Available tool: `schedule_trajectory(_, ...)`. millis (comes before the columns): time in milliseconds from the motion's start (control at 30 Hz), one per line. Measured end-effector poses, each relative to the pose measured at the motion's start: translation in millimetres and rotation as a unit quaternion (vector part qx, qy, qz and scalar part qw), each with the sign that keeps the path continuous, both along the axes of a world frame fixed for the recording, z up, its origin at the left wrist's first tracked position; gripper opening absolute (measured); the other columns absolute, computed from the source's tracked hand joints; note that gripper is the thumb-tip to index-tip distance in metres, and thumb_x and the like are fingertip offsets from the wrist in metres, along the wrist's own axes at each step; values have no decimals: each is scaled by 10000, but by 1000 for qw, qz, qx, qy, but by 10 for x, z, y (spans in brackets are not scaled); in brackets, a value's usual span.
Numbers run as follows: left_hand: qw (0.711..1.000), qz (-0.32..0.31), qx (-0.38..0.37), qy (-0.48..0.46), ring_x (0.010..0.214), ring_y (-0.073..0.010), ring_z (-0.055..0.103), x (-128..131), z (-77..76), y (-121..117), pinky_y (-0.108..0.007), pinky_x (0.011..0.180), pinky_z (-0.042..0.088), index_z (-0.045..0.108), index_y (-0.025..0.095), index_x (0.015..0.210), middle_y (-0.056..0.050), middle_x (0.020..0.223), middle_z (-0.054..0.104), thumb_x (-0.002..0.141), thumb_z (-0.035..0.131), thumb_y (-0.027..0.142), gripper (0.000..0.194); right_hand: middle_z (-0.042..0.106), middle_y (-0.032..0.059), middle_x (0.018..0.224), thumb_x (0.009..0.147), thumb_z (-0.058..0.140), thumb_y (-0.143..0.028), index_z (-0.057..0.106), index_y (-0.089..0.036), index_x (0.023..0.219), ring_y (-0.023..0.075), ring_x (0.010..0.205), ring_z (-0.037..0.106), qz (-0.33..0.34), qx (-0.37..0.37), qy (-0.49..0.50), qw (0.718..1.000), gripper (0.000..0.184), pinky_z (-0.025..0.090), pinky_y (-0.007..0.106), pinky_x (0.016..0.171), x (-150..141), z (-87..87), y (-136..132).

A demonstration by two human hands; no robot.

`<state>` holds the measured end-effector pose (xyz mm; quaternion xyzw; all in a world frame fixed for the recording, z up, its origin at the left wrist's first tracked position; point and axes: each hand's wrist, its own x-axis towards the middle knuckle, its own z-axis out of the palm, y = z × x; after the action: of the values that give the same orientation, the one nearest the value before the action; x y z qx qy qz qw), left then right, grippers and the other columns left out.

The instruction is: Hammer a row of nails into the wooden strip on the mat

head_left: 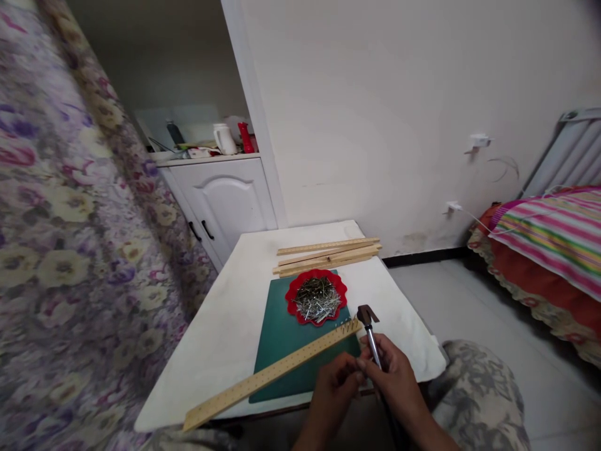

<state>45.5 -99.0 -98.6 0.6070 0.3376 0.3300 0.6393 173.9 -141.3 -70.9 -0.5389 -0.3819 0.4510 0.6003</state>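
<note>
Okay, facing the strip point(272, 374), lying aslant over the mat point(277, 313) and running lengthwise from near left to far right, with nails point(349, 326) standing in the far end. Finding that end just beyond the fingers, nearer the right hand point(394, 369) than the left hand point(334, 383). Gripping the hammer point(373, 344) in the right, pointing the head up and forward, close beside the nailed end. Curling the left's fingers inward, not showing whether pressed together or pinching something. Farther out, seeing the bowl point(344, 292) of loose nails point(319, 304), then more strips point(328, 245) near the table's far edge.
</note>
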Motion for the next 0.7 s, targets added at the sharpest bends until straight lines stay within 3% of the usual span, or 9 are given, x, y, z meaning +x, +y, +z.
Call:
schedule_trajectory(200, 989, 71, 106, 80, 570, -111, 500, -83, 105, 90, -214, 555, 381, 611, 167, 665, 16, 616, 533, 736, 613, 306, 156, 523, -58, 697, 759, 649, -410, 524, -198, 963, 47, 359, 384, -12, -7, 6, 1000, 319, 310, 183, 317, 47, -17, 5)
schedule_trajectory(400, 961, 176, 156, 147, 608, -127, 532, -156, -14, 369, -213, 592, 390, 603, 183, 739, 21, 638, 581, 762, 563, 283, 110, 552, -56, 683, 794, 612, -451, 516, -188, 967, 15, 312, 347, -4, -16, -5, 1000, 329, 261, 164, 312, 146, -85, -40)
schedule_trajectory(533, 943, 209, 204, 157, 619, -125, 526, -57, -75, 472, -217, 586, 389, 626, 181, 727, 5, 714, 590, 762, 553, 278, 126, 554, -59, 644, 783, 614, -464, 530, -183, 973, 28, 306, 352, 5, -38, -4, 999, 349, 276, 170, 306, 144, -141, -68)
schedule_trajectory(700, 941, 224, 197, 159, 655, -145, 554, 7, -108, 510, -231, 621, 415, 626, 182, 749, 0, 703, 610, 788, 537, 299, 152, 553, -61, 625, 761, 631, -474, 552, -192, 957, 40, 307, 358, 5, -45, 7, 999, 353, 288, 178, 300, 138, -171, -66)
